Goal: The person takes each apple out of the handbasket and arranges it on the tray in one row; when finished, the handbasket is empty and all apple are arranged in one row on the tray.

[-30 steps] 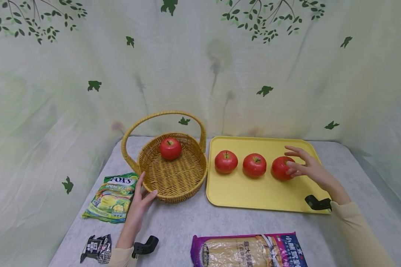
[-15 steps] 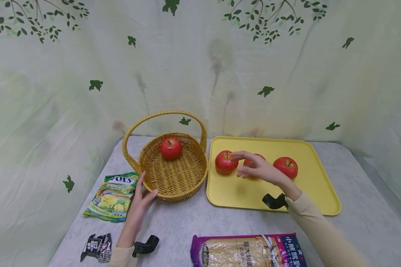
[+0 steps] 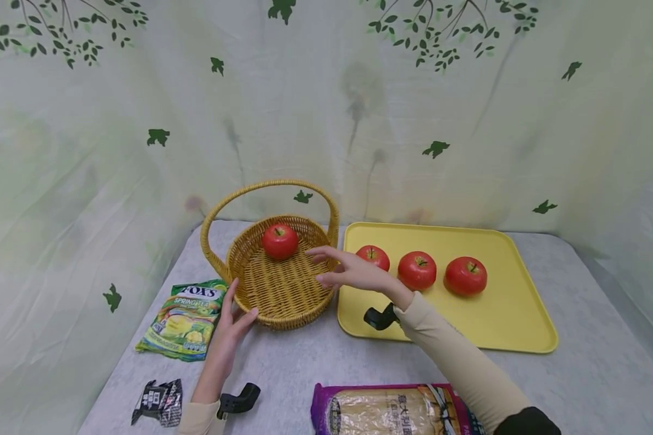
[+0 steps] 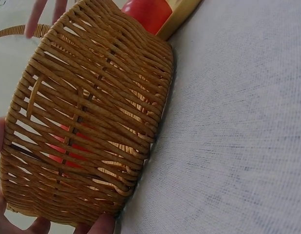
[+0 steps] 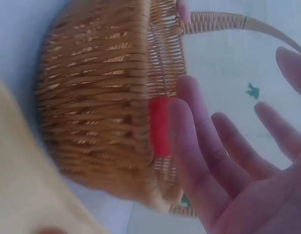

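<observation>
The wicker basket [image 3: 283, 290] stands at the left with its handle raised and one red apple [image 3: 280, 241] inside near the back. My left hand [image 3: 228, 332] holds the basket's near left side, its thumb at the rim; in the left wrist view, fingertips [image 4: 103, 225] lie against the woven wall. Over the basket's right rim hangs my right hand [image 3: 354, 272], fingers loosely bent and apart, with nothing in them. The right wrist view shows its fingers [image 5: 189, 146] beside the rim. Of several apples on the yellow tray [image 3: 441, 329], the leftmost apple [image 3: 373, 257] is partly hidden behind this hand.
A green candy bag [image 3: 182, 323] lies left of the basket, close to the left hand. A black wrapped packet [image 3: 158, 402] is nearer the front. At the front edge lies a purple noodle pack [image 3: 386, 411], partly covered by the right sleeve. A curtain [image 3: 326, 121] hangs behind the table.
My right hand has moved left, from the rightmost apple on the tray across the other apples to the basket's right rim. The left hand has stayed at the basket.
</observation>
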The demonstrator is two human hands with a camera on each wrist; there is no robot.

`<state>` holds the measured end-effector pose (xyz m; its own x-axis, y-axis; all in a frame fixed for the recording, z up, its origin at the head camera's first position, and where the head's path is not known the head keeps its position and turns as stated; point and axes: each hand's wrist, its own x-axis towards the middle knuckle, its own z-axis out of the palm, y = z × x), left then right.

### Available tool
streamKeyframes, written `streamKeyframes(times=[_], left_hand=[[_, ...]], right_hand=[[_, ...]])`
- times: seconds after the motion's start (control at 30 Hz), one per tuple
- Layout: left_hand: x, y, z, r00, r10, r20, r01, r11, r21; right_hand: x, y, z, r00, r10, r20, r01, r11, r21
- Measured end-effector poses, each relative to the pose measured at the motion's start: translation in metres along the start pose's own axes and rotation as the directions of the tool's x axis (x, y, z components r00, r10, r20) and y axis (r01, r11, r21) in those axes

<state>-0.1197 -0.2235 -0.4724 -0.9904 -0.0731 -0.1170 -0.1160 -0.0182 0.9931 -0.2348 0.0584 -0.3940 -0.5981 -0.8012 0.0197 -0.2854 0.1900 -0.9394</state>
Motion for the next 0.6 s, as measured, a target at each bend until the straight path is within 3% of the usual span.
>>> streamKeyframes(times=[0.17, 0.27, 0.6], left_hand=[[-0.001, 0.0, 0.0, 1.0, 0.001, -0.003, -0.001, 1.0, 0.0], [-0.001, 0.0, 0.001, 1.0, 0.0, -0.007, 0.0, 1.0, 0.002], [-0.001, 0.0, 0.001, 1.0, 0.001, -0.002, -0.001, 1.0, -0.013]], right_hand=[[0.032, -0.004, 0.003, 1.0, 0.023, -0.008, -0.023, 1.0, 0.013], [0.05, -0.007, 0.002, 0.999, 0.041, -0.026, -0.041, 0.999, -0.034], [0.099, -0.007, 0.004, 0.979, 0.169, -0.11, -0.176, 0.983, -0.055]])
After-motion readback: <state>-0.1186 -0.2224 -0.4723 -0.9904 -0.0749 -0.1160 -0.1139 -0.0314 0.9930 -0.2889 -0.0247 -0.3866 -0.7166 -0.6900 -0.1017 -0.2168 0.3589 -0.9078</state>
